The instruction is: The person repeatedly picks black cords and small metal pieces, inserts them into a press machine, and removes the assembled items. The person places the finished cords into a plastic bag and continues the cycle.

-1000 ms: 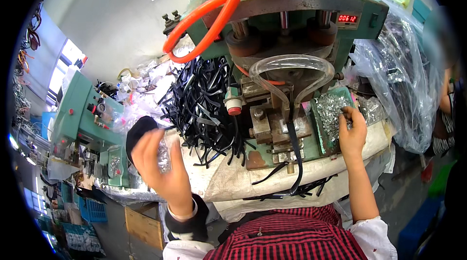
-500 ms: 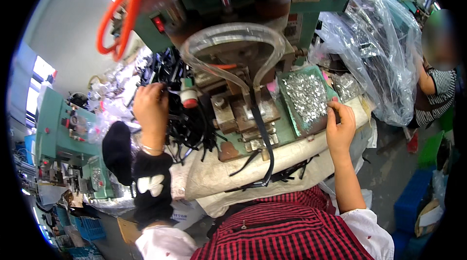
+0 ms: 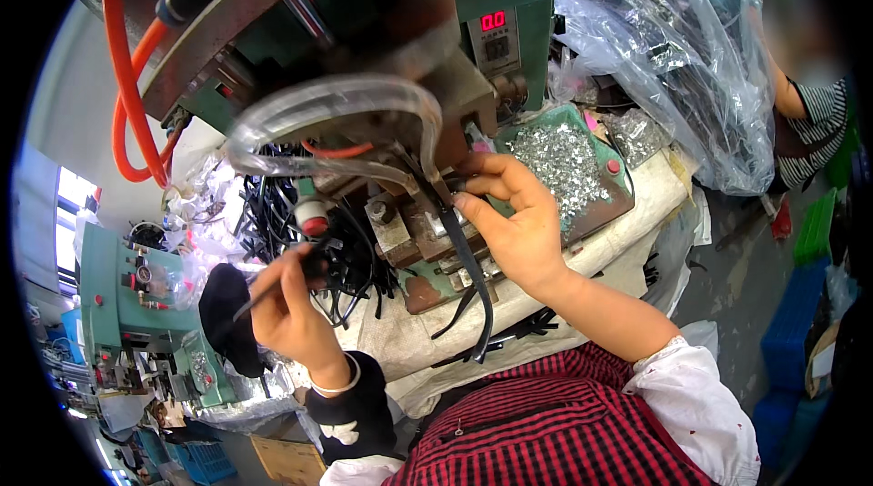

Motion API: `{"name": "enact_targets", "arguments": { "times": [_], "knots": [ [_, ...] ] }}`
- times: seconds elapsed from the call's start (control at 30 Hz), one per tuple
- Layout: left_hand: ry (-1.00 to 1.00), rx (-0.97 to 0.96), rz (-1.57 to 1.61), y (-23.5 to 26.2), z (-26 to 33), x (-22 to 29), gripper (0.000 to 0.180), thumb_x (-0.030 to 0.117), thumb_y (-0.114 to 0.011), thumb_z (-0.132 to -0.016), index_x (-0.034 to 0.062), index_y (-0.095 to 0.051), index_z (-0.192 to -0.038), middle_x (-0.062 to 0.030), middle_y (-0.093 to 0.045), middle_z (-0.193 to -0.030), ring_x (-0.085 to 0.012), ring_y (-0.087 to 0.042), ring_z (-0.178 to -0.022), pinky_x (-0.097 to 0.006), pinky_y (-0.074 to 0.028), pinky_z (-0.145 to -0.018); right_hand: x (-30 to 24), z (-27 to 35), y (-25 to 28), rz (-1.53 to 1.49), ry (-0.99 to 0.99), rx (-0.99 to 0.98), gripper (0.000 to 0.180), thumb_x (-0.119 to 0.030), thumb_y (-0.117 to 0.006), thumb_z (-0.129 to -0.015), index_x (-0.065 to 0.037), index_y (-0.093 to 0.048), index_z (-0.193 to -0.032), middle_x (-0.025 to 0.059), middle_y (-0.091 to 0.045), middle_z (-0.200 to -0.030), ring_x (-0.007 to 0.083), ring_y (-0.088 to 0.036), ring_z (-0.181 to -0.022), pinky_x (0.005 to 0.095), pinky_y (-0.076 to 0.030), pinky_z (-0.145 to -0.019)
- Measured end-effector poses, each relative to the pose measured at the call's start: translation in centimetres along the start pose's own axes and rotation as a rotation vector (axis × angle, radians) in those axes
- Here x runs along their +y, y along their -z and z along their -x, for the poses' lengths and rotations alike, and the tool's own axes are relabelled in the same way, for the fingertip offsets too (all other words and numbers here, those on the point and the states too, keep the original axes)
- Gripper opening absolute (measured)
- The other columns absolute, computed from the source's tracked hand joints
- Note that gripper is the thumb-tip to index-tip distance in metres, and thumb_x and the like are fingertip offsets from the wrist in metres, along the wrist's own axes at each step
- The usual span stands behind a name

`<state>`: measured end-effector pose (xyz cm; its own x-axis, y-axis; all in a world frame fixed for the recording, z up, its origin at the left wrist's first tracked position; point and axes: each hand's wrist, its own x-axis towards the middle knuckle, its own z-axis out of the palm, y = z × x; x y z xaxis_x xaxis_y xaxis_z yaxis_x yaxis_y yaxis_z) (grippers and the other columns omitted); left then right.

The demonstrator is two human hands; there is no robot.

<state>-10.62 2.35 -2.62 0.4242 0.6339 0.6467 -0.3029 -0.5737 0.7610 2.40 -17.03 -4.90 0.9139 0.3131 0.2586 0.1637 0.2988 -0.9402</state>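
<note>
My left hand is closed in a pinch on a thin black strip, beside a heap of black strips; motion smears it a little. At the press, my right hand has its fingertips drawn together at the metal die. What they pinch, if anything, is too small to make out. Next to these fingertips another black strip lies across the die, its lower end hanging over the front edge. A clear plastic tube loops above the die.
Right of the die stands a green tray of small silvery metal pieces. A red-capped button is left of the die. Clear plastic bags and a co-worker's striped sleeve are farther right. Orange hoses hang at upper left.
My right hand has moved left from the tray's edge to the die. My left hand has come down and nearer from the heap, with a black strip in its fingers. The view has shifted.
</note>
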Motion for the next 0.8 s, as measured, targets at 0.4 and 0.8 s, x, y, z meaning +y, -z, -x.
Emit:
{"name": "enact_targets", "arguments": {
  "times": [0.4,0.8],
  "knots": [
    [-0.47,-0.323,0.043,-3.7,0.5,3.1,0.012,-0.001,-0.077,-0.083,-0.0032,-0.068,-0.09,-0.0154,-0.071,-0.086,-0.0287,-0.072,-0.077,-0.037,-0.061,-0.07,-4.2,1.2,1.7,0.316,0.154,-0.192,0.044,-0.001,-0.064,-0.085,-0.003,-0.061,-0.129,0.0182,-0.066,-0.123,0.0299,-0.062,-0.115,0.0386,-0.047,-0.103],
    [-0.905,-0.564,-0.169,-7.2,2.6,1.9,0.03,0.007,-0.088,-0.071,0.0077,-0.07,-0.095,-0.0072,-0.072,-0.092,-0.0146,-0.061,-0.056,-0.027,-0.042,-0.046,3.5,-2.7,12.1,1.037,0.326,0.207,0.013,-0.01,-0.076,-0.077,-0.004,-0.069,-0.086,0.0178,-0.069,-0.112,0.0363,-0.059,-0.119,0.0455,-0.045,-0.102]
  ]
}}
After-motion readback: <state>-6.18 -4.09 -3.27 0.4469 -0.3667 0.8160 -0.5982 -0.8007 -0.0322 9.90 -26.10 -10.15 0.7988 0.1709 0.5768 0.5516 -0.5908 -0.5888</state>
